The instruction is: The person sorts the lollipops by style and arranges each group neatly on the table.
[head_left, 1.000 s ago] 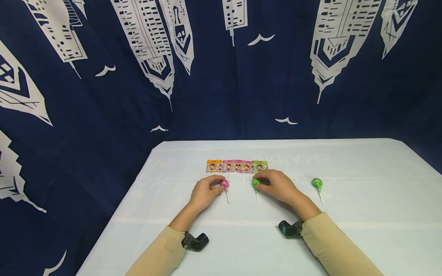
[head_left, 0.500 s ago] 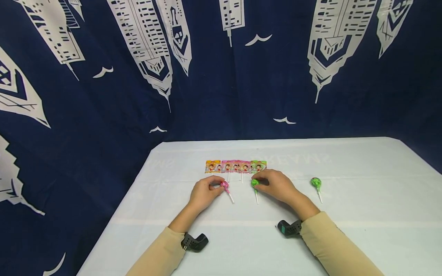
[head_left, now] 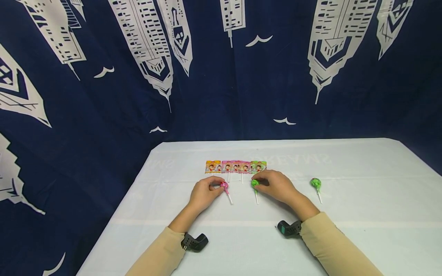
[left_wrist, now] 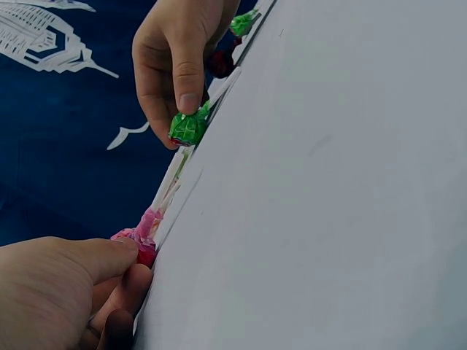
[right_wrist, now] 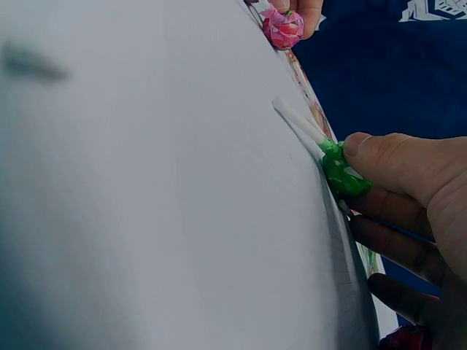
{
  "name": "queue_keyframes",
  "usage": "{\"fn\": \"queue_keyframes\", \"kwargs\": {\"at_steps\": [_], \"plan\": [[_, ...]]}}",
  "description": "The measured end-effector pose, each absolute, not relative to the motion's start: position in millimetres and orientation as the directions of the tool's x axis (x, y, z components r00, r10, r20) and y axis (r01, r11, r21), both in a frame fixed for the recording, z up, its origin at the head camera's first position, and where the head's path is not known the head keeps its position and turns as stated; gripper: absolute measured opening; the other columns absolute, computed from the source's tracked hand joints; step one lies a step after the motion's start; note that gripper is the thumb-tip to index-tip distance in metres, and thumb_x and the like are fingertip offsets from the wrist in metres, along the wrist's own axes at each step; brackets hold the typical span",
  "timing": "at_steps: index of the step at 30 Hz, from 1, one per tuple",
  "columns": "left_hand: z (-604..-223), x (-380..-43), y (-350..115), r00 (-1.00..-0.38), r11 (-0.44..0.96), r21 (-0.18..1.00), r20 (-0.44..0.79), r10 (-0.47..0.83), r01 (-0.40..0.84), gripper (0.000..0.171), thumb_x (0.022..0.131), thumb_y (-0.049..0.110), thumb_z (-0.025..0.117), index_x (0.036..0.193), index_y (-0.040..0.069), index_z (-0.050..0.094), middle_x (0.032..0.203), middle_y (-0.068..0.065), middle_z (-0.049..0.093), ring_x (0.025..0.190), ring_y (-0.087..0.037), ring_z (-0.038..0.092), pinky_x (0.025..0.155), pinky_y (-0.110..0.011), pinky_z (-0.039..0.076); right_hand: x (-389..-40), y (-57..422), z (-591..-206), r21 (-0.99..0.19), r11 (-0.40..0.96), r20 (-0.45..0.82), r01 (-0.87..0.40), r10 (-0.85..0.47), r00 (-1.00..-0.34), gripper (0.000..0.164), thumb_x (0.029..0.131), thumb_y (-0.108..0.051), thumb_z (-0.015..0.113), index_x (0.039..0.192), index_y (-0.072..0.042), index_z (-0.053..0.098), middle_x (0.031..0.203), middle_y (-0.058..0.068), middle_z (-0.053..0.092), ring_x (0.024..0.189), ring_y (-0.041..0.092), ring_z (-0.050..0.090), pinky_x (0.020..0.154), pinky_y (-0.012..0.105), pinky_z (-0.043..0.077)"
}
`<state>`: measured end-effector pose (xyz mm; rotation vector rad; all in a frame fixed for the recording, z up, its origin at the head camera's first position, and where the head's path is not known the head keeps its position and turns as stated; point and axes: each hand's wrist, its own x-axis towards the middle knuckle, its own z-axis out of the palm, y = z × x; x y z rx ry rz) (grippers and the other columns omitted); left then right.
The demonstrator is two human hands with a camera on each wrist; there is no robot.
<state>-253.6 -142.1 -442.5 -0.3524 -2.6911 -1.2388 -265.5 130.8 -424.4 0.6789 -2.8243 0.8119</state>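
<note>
Between thumb and fingers, my left hand [head_left: 204, 193] pinches the wrapped head of a pink lollipop [head_left: 225, 185], whose white stick points toward me and slightly right. My right hand [head_left: 276, 184] pinches a green lollipop [head_left: 255, 183] by its head, its stick pointing toward me. In the right wrist view, this green lollipop [right_wrist: 343, 173] lies close over the white surface, thumb on top. The left wrist view shows the pink lollipop [left_wrist: 146, 237] at the thumb tip. Just beyond the hands is a row of flat packets with sticks: an orange packet [head_left: 213, 166], two pink packets [head_left: 229, 166] and a green packet [head_left: 258, 166].
Another green lollipop [head_left: 315, 183] lies to the right of my right hand. All of this is on a white-covered table [head_left: 241, 237]. Behind its far edge hangs a dark blue cloth [head_left: 214, 119] with white building prints. Each wrist carries a black camera [head_left: 195, 243].
The pink lollipop's stick has swung to the right in my left fingers, then slightly back. My right hand and its green lollipop have stayed about where they were.
</note>
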Motion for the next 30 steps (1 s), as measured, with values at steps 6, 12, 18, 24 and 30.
{"fn": "queue_keyframes", "kwargs": {"at_steps": [6, 12, 18, 24, 30], "plan": [[-444, -254, -143, -0.956, 0.633, 0.718, 0.248, 0.155, 0.289, 0.021, 0.087, 0.017, 0.077, 0.107, 0.018, 0.075, 0.097, -0.001, 0.077, 0.06, -0.003, 0.054, 0.055, -0.02, 0.04, -266, 131, -425, -0.473, 0.752, 0.24, -0.458, -0.39, -0.889, 0.029, 0.087, -0.022, 0.077, 0.114, -0.013, 0.074, 0.11, 0.003, 0.074, 0.106, 0.024, 0.068, 0.094, 0.049, 0.052], [-442, -255, -143, -0.957, 0.603, 0.743, 0.227, 0.182, 0.291, 0.021, 0.087, 0.016, 0.077, 0.107, 0.017, 0.075, 0.101, -0.003, 0.077, 0.064, -0.003, 0.057, 0.058, -0.02, 0.045, -266, 132, -425, -0.466, 0.756, 0.248, -0.459, -0.387, -0.888, 0.028, 0.087, -0.023, 0.077, 0.114, -0.015, 0.074, 0.109, 0.002, 0.074, 0.105, 0.024, 0.068, 0.093, 0.049, 0.052], [-435, -255, -144, -0.954, 0.563, 0.772, 0.205, 0.218, 0.295, 0.022, 0.086, 0.011, 0.077, 0.107, 0.014, 0.075, 0.099, -0.006, 0.076, 0.063, -0.004, 0.056, 0.057, -0.019, 0.046, -264, 132, -425, -0.467, 0.758, 0.249, -0.454, -0.38, -0.891, 0.028, 0.087, -0.024, 0.077, 0.114, -0.016, 0.074, 0.11, 0.001, 0.074, 0.106, 0.024, 0.068, 0.094, 0.05, 0.052], [-428, -254, -148, -0.954, 0.529, 0.806, 0.138, 0.267, 0.265, 0.023, 0.088, 0.012, 0.075, 0.11, 0.012, 0.074, 0.08, -0.007, 0.075, 0.057, -0.008, 0.06, 0.051, -0.019, 0.041, -264, 131, -426, -0.469, 0.756, 0.256, -0.457, -0.379, -0.889, 0.029, 0.087, -0.025, 0.077, 0.114, -0.015, 0.074, 0.11, 0.002, 0.075, 0.107, 0.025, 0.068, 0.094, 0.05, 0.052], [-421, -256, -156, -0.947, 0.538, 0.799, 0.113, 0.302, 0.267, 0.024, 0.088, 0.008, 0.072, 0.112, 0.01, 0.073, 0.084, -0.008, 0.076, 0.057, -0.013, 0.065, 0.05, -0.02, 0.043, -264, 131, -427, -0.466, 0.755, 0.261, -0.462, -0.381, -0.887, 0.029, 0.087, -0.025, 0.077, 0.114, -0.016, 0.074, 0.111, 0.002, 0.075, 0.108, 0.025, 0.068, 0.095, 0.05, 0.052]]}}
